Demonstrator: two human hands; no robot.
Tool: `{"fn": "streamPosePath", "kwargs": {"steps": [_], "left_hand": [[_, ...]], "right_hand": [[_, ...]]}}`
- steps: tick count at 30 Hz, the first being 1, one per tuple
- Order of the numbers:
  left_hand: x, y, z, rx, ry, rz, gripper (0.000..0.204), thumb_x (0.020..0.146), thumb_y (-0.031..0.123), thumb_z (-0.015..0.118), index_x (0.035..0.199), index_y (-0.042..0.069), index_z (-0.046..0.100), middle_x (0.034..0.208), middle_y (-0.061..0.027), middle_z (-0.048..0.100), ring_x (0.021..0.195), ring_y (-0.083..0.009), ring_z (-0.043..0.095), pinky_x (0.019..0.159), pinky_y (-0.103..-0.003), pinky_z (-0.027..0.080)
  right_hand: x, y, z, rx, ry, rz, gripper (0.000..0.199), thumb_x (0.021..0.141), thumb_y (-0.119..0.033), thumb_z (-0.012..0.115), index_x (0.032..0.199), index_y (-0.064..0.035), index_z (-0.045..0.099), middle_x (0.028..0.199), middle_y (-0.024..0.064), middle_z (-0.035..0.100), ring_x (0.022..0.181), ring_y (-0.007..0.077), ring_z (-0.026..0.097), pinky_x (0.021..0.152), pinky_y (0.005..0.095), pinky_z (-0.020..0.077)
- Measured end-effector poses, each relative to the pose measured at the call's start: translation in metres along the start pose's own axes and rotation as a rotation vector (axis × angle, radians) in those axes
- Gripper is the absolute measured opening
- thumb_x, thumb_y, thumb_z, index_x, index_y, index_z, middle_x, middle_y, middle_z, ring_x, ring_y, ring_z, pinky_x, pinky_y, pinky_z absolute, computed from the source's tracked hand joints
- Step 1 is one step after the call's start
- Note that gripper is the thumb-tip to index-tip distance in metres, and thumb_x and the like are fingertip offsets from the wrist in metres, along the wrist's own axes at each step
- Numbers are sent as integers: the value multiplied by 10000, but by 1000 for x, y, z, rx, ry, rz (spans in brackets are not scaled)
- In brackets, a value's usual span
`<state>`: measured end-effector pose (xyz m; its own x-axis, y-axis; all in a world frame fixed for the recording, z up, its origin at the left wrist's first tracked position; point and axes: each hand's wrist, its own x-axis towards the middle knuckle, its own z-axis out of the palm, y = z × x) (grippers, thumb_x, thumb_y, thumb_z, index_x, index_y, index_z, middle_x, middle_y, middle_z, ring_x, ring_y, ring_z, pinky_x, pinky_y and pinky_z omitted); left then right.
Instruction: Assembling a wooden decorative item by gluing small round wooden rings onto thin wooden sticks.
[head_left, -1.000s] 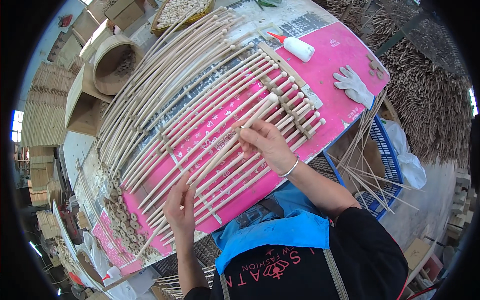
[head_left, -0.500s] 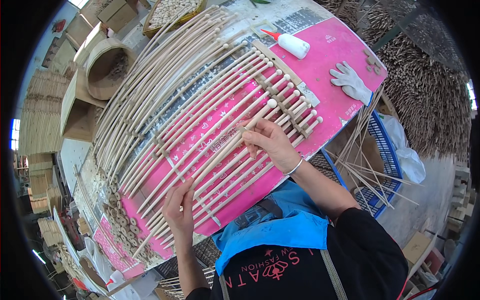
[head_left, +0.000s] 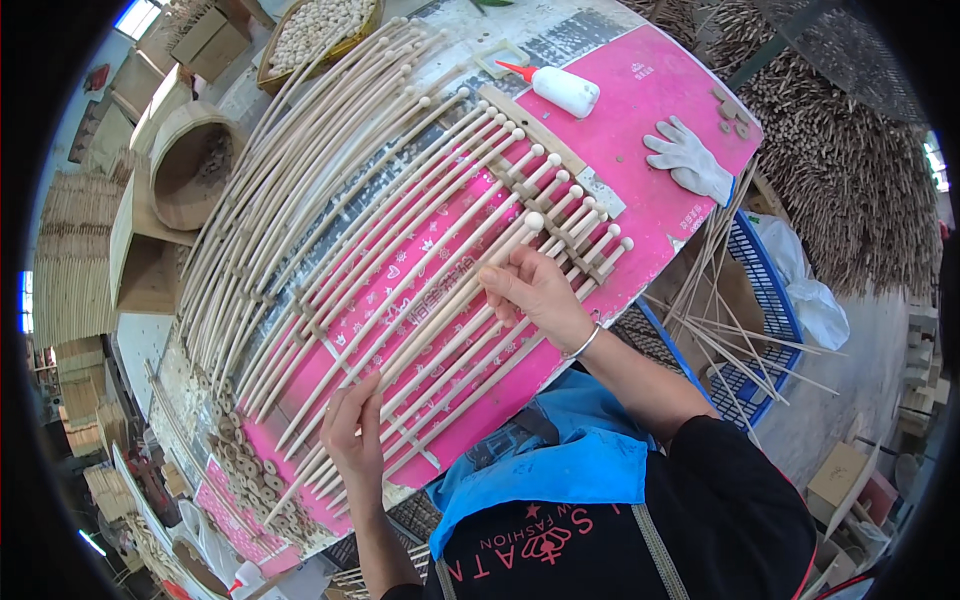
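Since the earlier frame, both the left hand (head_left: 352, 428) and right hand (head_left: 533, 290) keep pinching one ball-tipped rod (head_left: 440, 300) (most rods already laid) on the pink board (head_left: 660, 110).

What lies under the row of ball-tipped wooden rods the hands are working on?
Under the rods lies a pink patterned sheet, with thin wooden cross slats beneath their tips. The left hand and right hand cover parts; the table below the sheet is mostly hidden.
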<state>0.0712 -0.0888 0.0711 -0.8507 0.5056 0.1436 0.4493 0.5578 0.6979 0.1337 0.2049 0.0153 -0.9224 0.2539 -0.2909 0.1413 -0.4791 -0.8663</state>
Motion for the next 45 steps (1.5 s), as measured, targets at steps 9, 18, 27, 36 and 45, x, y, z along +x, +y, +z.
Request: {"fn": "streamPosePath", "kwargs": {"steps": [9, 18, 27, 36, 45], "left_hand": [[23, 4, 20, -3, 10, 55, 225, 921, -47, 717, 1134, 5, 766, 926, -117, 701, 836, -210, 678, 734, -316, 525], [71, 0, 80, 79, 56, 158, 224, 908, 12, 740, 1127, 48, 769, 935, -100, 711, 847, -270, 650, 777, -381, 495], [82, -5, 103, 236, 38, 259, 230, 899, 42, 748, 1127, 62, 774, 929, -73, 706, 836, -246, 614, 792, -376, 484], [77, -10, 110, 222, 40, 232, 224, 902, 47, 740, 1123, 65, 771, 1019, -84, 680, 943, -260, 653, 821, -394, 505], [77, -8, 107, 230, 43, 238, 219, 913, 55, 735, 1129, 57, 765, 1020, -90, 671, 939, -265, 649, 817, -394, 505]], "right_hand": [[2, -18, -12, -101, 129, 22, 304, 1032, -356, 693, 1051, -60, 629, 753, -5, 661, 594, 55, 617, 489, 198, 463], [-18, -40, -73, -139, 340, -157, 345, 1077, -302, 609, 1314, -51, 608, 781, 4, 658, 595, 52, 605, 471, 178, 397], [-24, -32, -88, -110, 331, -125, 329, 1101, -279, 560, 1354, -73, 604, 817, -11, 652, 623, 23, 587, 492, 162, 390], [-25, -30, -83, -125, 276, -95, 300, 1106, -264, 541, 1325, -77, 624, 817, -21, 655, 633, 18, 598, 508, 159, 395], [-13, -36, -82, -443, 302, -296, 274, 1046, -186, 622, 1303, -99, 662, 823, -3, 653, 693, 61, 636, 556, 240, 467]]}}
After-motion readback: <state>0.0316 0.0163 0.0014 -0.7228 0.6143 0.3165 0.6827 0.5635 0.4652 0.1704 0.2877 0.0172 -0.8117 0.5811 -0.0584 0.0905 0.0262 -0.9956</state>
